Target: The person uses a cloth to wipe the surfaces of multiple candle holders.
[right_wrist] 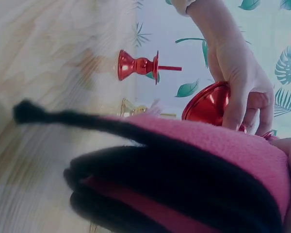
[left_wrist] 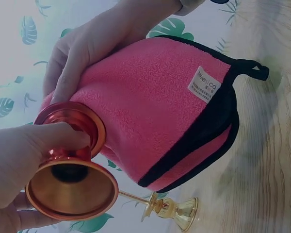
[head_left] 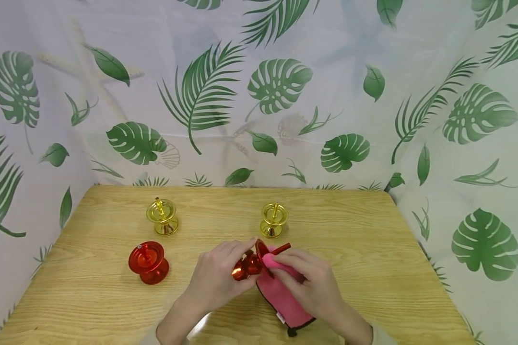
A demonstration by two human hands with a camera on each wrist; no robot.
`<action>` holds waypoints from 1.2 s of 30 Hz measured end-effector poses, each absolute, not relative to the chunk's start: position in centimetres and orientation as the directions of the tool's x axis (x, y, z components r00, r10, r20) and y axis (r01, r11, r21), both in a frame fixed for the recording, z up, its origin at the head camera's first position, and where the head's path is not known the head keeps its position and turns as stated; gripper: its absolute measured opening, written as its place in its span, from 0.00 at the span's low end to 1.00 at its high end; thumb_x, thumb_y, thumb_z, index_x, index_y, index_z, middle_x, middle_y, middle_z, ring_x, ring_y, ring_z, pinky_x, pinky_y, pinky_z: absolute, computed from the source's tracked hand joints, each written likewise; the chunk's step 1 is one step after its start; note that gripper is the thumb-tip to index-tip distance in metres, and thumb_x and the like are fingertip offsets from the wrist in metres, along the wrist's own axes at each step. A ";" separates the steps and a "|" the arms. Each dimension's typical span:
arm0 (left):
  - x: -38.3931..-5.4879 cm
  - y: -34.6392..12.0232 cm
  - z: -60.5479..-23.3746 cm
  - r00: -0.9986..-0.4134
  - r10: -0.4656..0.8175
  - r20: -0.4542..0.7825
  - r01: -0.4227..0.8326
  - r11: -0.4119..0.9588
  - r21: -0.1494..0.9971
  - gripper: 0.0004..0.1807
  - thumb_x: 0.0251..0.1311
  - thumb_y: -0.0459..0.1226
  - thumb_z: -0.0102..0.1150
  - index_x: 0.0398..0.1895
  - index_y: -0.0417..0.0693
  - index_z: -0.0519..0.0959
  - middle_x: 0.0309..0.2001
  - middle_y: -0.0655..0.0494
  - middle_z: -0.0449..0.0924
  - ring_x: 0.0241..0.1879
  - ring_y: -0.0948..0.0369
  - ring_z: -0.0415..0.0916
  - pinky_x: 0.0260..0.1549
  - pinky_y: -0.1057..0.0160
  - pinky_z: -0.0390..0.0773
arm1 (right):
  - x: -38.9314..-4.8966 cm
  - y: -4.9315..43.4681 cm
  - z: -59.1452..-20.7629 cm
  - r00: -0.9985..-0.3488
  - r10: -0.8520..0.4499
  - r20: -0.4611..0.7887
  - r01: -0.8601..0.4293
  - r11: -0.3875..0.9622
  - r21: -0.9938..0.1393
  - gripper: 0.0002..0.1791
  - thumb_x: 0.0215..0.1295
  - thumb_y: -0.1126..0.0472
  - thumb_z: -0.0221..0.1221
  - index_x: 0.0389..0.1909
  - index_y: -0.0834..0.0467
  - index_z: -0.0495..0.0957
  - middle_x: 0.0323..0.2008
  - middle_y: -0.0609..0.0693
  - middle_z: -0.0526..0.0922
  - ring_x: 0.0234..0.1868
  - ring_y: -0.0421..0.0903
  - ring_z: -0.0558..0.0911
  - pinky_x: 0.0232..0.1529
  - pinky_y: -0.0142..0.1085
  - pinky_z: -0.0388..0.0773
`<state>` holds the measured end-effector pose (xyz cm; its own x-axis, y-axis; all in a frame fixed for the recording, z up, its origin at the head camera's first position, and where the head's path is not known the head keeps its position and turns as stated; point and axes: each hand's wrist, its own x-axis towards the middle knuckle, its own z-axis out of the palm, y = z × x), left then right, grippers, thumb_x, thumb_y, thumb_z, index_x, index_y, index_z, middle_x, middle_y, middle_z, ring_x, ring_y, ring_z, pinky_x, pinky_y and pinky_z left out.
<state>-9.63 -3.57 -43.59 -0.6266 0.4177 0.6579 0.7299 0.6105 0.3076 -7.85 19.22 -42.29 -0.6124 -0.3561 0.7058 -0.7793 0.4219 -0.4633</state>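
My left hand point(head_left: 213, 275) grips a shiny red candle holder point(head_left: 252, 264) round its waist and keeps it tilted on its side above the table. The holder's dish and spike point to the right, and its hollow base point(left_wrist: 99, 199) shows in the left wrist view. In my right hand point(head_left: 317, 282) is a folded pink cloth point(head_left: 282, 294) with black edging and a white label. Right thumb and fingers pinch the cloth against the holder's dish. The cloth's lower part hangs down below the hands. Some right fingertips are hidden by the cloth.
A second red candle holder point(head_left: 148, 263) stands upright at the left of the wooden table point(head_left: 90, 306). Two gold candle holders stand farther back, one gold holder point(head_left: 161, 218) at left and another gold holder point(head_left: 274, 220) behind my hands. Leaf-patterned fabric point(head_left: 224, 96) surrounds the table.
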 end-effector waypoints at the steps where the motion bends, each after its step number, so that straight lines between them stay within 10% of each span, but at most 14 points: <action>1: -9.7 -3.6 -43.6 -0.642 0.413 0.646 0.727 0.596 0.341 0.39 0.38 0.40 0.88 0.60 0.45 0.83 0.40 0.56 0.91 0.35 0.63 0.86 0.30 0.70 0.85 | -7.9 19.3 -42.3 -0.603 -0.361 0.711 -0.787 0.418 -0.455 0.13 0.58 0.72 0.74 0.44 0.59 0.89 0.39 0.52 0.91 0.38 0.46 0.90 0.45 0.24 0.85; 6: -9.7 -3.8 -43.6 -0.749 0.383 0.540 0.661 0.490 0.569 0.37 0.43 0.36 0.84 0.61 0.42 0.82 0.41 0.55 0.91 0.34 0.65 0.89 0.34 0.73 0.86 | -8.1 20.1 -42.6 -0.556 -0.367 0.745 -0.819 0.392 -0.419 0.13 0.76 0.56 0.61 0.45 0.61 0.88 0.40 0.55 0.91 0.41 0.48 0.90 0.53 0.22 0.83; 14: -9.7 -3.7 -43.3 -0.925 0.242 0.293 0.354 0.268 0.896 0.34 0.50 0.34 0.82 0.63 0.48 0.81 0.42 0.53 0.90 0.34 0.67 0.85 0.35 0.68 0.87 | -9.3 21.2 -42.8 -0.528 -0.276 0.803 -0.839 0.316 -0.443 0.13 0.74 0.58 0.63 0.45 0.66 0.85 0.38 0.60 0.89 0.45 0.40 0.88 0.51 0.22 0.83; 25: -9.9 -3.2 -42.1 -0.991 0.089 0.098 0.107 0.097 0.989 0.31 0.51 0.34 0.81 0.61 0.52 0.82 0.45 0.48 0.89 0.33 0.63 0.83 0.35 0.66 0.86 | -10.6 22.1 -42.9 -0.501 -0.286 0.817 -0.839 0.391 -0.378 0.15 0.78 0.56 0.59 0.43 0.64 0.87 0.37 0.57 0.89 0.29 0.37 0.80 0.27 0.20 0.74; 36: -10.2 -2.3 -42.1 -0.992 0.113 0.053 0.061 0.064 0.996 0.26 0.54 0.34 0.80 0.58 0.47 0.83 0.43 0.45 0.89 0.30 0.63 0.83 0.29 0.66 0.85 | -11.3 21.5 -42.5 -0.394 -0.394 0.830 -0.867 0.459 -0.194 0.14 0.80 0.57 0.57 0.44 0.61 0.88 0.38 0.54 0.90 0.33 0.46 0.88 0.32 0.29 0.83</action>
